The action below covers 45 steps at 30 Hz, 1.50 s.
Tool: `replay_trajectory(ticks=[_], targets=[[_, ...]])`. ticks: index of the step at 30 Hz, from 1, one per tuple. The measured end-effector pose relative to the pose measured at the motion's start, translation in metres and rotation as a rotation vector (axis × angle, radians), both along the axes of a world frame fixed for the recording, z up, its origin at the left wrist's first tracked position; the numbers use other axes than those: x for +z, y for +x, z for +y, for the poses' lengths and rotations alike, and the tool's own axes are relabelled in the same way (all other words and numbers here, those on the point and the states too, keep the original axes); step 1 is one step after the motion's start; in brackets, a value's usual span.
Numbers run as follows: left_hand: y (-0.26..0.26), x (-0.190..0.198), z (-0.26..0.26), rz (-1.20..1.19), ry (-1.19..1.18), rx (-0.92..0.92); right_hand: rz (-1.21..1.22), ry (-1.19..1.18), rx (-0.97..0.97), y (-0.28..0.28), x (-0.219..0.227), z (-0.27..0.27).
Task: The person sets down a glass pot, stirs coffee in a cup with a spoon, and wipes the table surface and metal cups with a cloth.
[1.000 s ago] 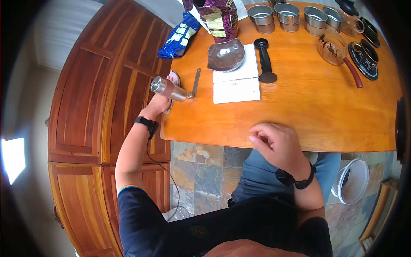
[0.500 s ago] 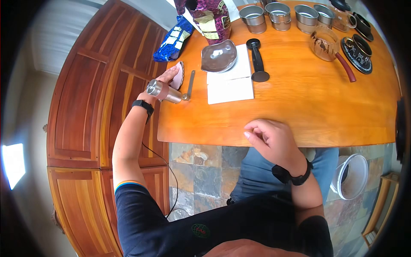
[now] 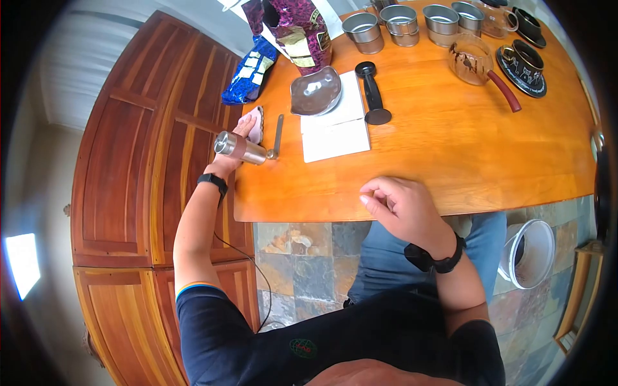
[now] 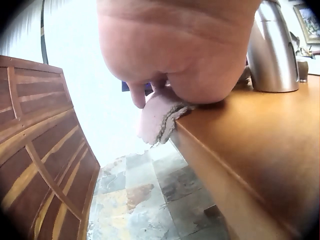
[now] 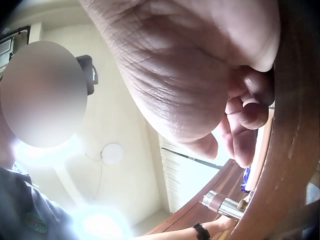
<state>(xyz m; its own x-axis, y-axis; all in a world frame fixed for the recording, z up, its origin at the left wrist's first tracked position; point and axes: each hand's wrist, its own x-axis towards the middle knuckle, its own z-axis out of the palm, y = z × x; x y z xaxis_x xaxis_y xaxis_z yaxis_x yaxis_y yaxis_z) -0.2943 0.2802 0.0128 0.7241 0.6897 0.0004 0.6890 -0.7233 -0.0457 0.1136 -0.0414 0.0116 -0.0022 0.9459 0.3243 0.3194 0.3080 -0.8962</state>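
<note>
My left hand (image 3: 244, 127) lies over a folded pale pink cloth (image 3: 257, 125) at the table's left edge, fingers reaching forward on it. In the left wrist view the cloth (image 4: 159, 119) hangs over the edge beneath the fingers. A metal hand grinder (image 3: 239, 148) with a brown band stands just right of that hand and hides part of it. The grinder's crank handle (image 3: 279, 134) is beside it. My right hand (image 3: 404, 204) rests at the front table edge, its fingers loosely curled, holding nothing.
A brown dish (image 3: 315, 91) sits on a white scale (image 3: 336, 138), with a black tamper-shaped tool (image 3: 373, 96) alongside. Coffee bags (image 3: 250, 71) stand behind. Metal cups (image 3: 362, 32), a glass pot with a red handle (image 3: 472, 61) and black cups on saucers (image 3: 523, 67) line the far side.
My left hand has slid forward along the table edge with the cloth, from beside the grinder to farther past it. The right hand has stayed at the front edge. The head view has shifted slightly.
</note>
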Motion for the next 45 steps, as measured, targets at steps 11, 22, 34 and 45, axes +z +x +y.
replay_trajectory(ticks=[11, 22, 34, 45], targets=[[0.021, 0.023, -0.092, -0.189, -0.218, 0.545, -0.012, 0.02, 0.011, -0.001, -0.002, -0.003], [0.017, 0.008, -0.163, 0.396, -0.01, 0.616, -0.005, 0.106, 0.003, 0.001, -0.013, -0.003], [0.113, -0.017, -0.281, 0.093, 0.226, 0.307, 0.019, 0.147, 0.025, 0.009, -0.013, -0.016], [0.355, -0.015, -0.341, -0.725, -0.096, -0.017, -0.112, 0.312, -0.311, 0.081, 0.016, -0.076]])
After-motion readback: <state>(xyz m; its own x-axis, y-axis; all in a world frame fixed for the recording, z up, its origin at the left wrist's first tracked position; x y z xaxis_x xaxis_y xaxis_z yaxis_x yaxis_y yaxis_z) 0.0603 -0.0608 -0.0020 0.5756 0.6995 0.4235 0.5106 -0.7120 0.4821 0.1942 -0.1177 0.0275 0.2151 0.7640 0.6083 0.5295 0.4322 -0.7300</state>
